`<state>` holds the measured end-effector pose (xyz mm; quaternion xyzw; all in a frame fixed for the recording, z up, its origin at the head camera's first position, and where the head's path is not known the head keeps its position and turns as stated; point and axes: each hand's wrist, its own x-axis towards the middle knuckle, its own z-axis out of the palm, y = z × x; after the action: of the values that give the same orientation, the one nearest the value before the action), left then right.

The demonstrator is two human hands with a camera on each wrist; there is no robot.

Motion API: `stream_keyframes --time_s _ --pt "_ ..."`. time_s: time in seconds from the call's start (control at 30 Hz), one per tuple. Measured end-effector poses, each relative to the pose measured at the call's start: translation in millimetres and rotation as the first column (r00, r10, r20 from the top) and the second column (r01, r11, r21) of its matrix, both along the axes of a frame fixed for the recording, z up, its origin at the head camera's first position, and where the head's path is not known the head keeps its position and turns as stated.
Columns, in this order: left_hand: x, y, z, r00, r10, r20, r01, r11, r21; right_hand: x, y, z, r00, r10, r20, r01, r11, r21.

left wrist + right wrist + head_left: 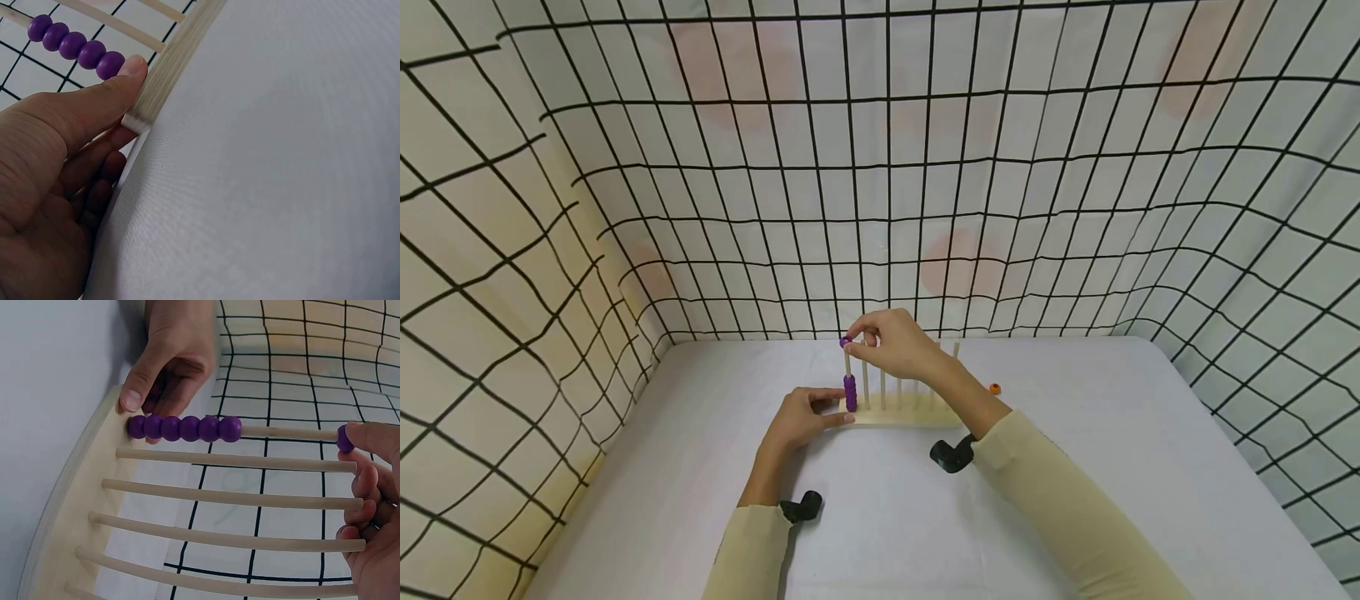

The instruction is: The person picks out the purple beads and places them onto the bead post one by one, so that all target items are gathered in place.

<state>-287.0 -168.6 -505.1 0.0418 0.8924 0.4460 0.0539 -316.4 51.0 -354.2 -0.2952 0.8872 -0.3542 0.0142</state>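
Note:
A pale wooden base (910,417) carries a row of upright wooden pegs (237,499). Purple beads (190,429) are stacked at the bottom of the leftmost peg. At that peg's tip, my right hand (898,343) pinches one more purple bead (344,439) between thumb and index finger, with a stretch of bare peg between it and the stack. My left hand (801,419) grips the left end of the base, its thumb (132,65) on the front edge beside the lowest beads and its other fingers behind. The other pegs in the right wrist view bear no beads.
An orange bead (995,388) lies on the white tabletop (1075,500), right of the base. Black netting (887,192) over white cloth stands behind the table and on both sides. A black wrist-worn device (951,455) sits at each cuff.

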Motion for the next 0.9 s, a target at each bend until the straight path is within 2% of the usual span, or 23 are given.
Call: stream_keyframes --time_s 0.4,0.9 --pt "-0.3 2 2.5 1.000 -0.010 -0.004 0.010 1.000 -0.013 0.1 6 1.8 1.000 -0.002 -0.007 0.002 1.000 -0.001" --pt "1.1 0 0.3 1.000 0.004 0.018 -0.005 1.000 0.004 2.4 31 10.4 0.999 -0.015 0.045 0.020 0.994 -0.108"
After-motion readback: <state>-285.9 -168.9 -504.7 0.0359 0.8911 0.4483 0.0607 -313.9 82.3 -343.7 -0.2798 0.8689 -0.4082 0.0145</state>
